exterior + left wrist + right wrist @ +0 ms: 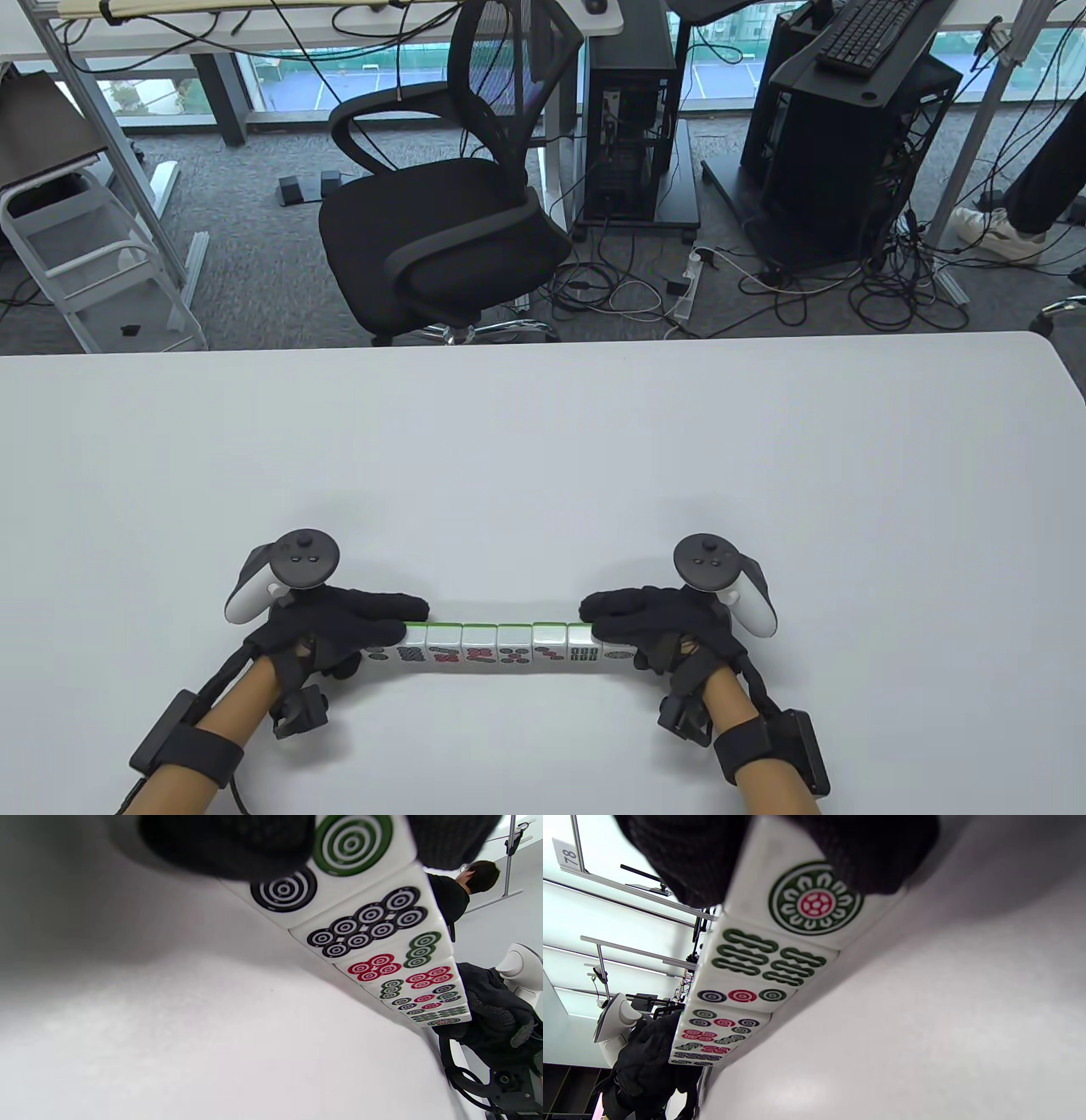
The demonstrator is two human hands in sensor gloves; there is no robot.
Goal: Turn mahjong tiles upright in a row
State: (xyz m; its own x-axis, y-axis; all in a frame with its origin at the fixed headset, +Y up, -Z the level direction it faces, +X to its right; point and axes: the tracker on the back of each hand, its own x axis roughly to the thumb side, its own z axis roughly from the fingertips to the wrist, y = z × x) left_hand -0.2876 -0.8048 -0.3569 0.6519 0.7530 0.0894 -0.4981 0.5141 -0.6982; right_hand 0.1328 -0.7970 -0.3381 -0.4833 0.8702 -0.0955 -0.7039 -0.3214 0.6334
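My left hand [339, 624] clamps the nine o'clock end of the tile row [496, 645], my right hand [653, 624] the three o'clock end, fingers over the end tiles. The row sits low on the counter [543, 441], faces toward me, apparently mid-tilt. Next: squeeze evenly, roll upright without buckling.

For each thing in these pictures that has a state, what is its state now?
row of mahjong tiles: tipped up, printed faces toward the person, green backs away, tiles touching side by side
left hand: grips the row's left end tile
right hand: grips the row's right end tile
office chair: unoccupied
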